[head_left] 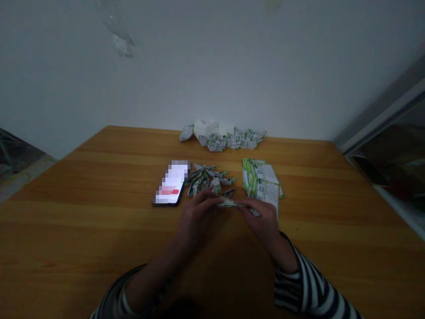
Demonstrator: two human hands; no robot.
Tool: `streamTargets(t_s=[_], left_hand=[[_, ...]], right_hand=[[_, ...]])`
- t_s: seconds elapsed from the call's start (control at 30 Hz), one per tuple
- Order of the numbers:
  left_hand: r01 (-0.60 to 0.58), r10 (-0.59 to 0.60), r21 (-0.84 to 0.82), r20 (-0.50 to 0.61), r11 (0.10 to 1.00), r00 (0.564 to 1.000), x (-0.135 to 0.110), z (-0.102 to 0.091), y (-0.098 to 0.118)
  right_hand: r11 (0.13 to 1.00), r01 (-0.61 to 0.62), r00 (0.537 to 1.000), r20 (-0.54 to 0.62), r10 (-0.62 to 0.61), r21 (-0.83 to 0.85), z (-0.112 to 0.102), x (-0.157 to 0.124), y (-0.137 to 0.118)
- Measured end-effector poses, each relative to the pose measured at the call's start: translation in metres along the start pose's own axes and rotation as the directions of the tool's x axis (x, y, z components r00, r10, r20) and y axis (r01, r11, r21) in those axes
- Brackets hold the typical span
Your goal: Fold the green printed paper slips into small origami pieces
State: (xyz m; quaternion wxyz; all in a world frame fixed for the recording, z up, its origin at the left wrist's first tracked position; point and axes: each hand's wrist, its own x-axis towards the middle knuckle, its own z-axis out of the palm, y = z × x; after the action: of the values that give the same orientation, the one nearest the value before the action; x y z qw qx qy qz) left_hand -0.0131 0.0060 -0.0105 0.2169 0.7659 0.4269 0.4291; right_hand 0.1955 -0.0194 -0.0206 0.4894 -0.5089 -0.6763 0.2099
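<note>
My left hand (195, 217) and my right hand (260, 219) meet over the wooden table (99, 195), both pinching a folded strip of green-and-white printed paper (229, 204). Just beyond them lies a loose pile of similar folded pieces (207, 179). A stack of flat green-and-white printed sheets (262, 181) sits past my right hand, its near corner close to my fingers. A smartphone (171, 184) with a lit, blurred screen lies beyond my left hand.
Along the far table edge lies a row of bulkier folded paper pieces (226, 139), with white crumpled paper (206, 128) among them. A white wall (212, 66) rises behind the table. A metal-framed window or cabinet (388, 133) stands at the right.
</note>
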Motion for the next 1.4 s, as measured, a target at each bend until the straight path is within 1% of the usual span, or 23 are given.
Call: streamTargets(t_s=[0.07,0.1,0.2,0.23,0.27,0.33,0.4,0.43,0.47,0.5,0.53,0.6,0.63,0.73,0.83,0.9,0.97,1.07,1.17,1.23,1.3,1.33,1.4], left_hand=[[-0.102,0.108,0.112,-0.044,0.988,0.993,0.0,-0.001,0.002],[-0.153,0.158,0.156,-0.024,0.976,0.987,0.001,-0.002,0.004],[-0.297,0.268,0.186,0.166,0.937,0.949,-0.001,-0.004,0.007],[-0.318,0.278,0.179,0.216,0.931,0.936,-0.003,-0.004,0.007],[-0.319,0.276,0.174,0.234,0.931,0.932,-0.005,-0.003,0.008],[-0.26,0.229,0.157,0.193,0.953,0.954,-0.01,0.0,0.01],[-0.146,0.133,0.088,0.146,0.985,0.98,-0.013,0.003,0.013],[-0.073,0.067,0.035,0.161,0.997,0.985,-0.012,0.003,0.015],[0.003,0.001,-0.022,0.203,1.0,0.979,-0.011,0.003,0.018],[0.081,-0.059,-0.069,0.272,0.994,0.96,-0.009,0.002,0.02],[0.15,-0.105,-0.105,0.35,0.983,0.931,-0.007,0.001,0.023],[0.262,-0.153,-0.173,0.472,0.949,0.868,-0.002,-0.004,0.027],[0.314,-0.167,-0.211,0.515,0.926,0.841,0.0,-0.006,0.029],[0.437,-0.176,-0.316,0.604,0.842,0.777,0.002,-0.009,0.033],[0.488,-0.156,-0.378,0.644,0.786,0.749,0.0,-0.007,0.034],[0.473,-0.135,-0.404,0.632,0.783,0.763,-0.002,-0.004,0.032],[0.432,-0.124,-0.421,0.587,0.797,0.8,-0.003,0.001,0.029],[0.361,-0.176,-0.376,0.443,0.853,0.879,-0.006,0.008,0.021],[0.303,-0.216,-0.26,0.318,0.917,0.923,-0.008,0.013,0.014],[0.255,-0.19,-0.266,0.246,0.93,0.95,-0.008,0.014,0.011],[0.231,-0.17,-0.363,0.193,0.903,0.966,-0.006,0.013,0.011],[0.241,-0.172,-0.431,0.193,0.869,0.966,-0.004,0.012,0.012],[0.308,-0.207,-0.565,0.237,0.766,0.949,-0.001,0.011,0.014]], right_hand=[[0.999,0.037,0.999,-0.031,-0.038,-0.03,0.0,-0.001,-0.003],[0.998,0.048,0.998,-0.037,-0.049,-0.032,-0.001,-0.001,-0.005],[0.999,0.033,0.999,-0.01,-0.033,0.02,0.0,0.0,-0.009],[0.998,0.0,1.0,0.01,0.0,0.061,0.001,0.0,-0.011],[0.991,-0.054,0.998,0.034,0.05,0.122,0.003,0.0,-0.012],[0.936,-0.201,0.979,0.092,0.182,0.29,0.008,0.001,-0.013],[0.837,-0.331,0.944,0.155,0.292,0.437,0.013,0.001,-0.013],[0.797,-0.37,0.929,0.171,0.329,0.477,0.015,0.001,-0.013],[0.776,-0.392,0.919,0.169,0.357,0.495,0.017,0.002,-0.012],[0.771,-0.401,0.914,0.154,0.377,0.494,0.017,0.003,-0.011],[0.779,-0.4,0.913,0.133,0.386,0.484,0.016,0.004,-0.01],[0.808,-0.381,0.922,0.116,0.37,0.449,0.012,0.007,-0.009],[0.825,-0.37,0.928,0.129,0.35,0.428,0.009,0.008,-0.008],[0.857,-0.347,0.936,0.204,0.288,0.382,-0.001,0.012,-0.005],[0.874,-0.323,0.942,0.212,0.26,0.363,-0.007,0.013,-0.001],[0.887,-0.301,0.948,0.211,0.239,0.349,-0.006,0.011,0.0],[0.908,-0.268,0.957,0.2,0.212,0.322,-0.002,0.008,-0.002],[0.956,-0.163,0.977,0.175,0.122,0.243,0.01,0.001,-0.01],[0.992,-0.041,0.992,0.125,0.026,0.116,0.022,-0.007,-0.02],[0.998,-0.042,0.997,0.066,0.039,0.057,0.027,-0.011,-0.024],[0.995,-0.066,0.998,0.005,0.066,0.074,0.028,-0.011,-0.024],[0.992,-0.068,0.997,-0.022,0.071,0.106,0.027,-0.011,-0.023],[0.98,-0.052,0.995,-0.072,0.067,0.191,0.025,-0.008,-0.021]])
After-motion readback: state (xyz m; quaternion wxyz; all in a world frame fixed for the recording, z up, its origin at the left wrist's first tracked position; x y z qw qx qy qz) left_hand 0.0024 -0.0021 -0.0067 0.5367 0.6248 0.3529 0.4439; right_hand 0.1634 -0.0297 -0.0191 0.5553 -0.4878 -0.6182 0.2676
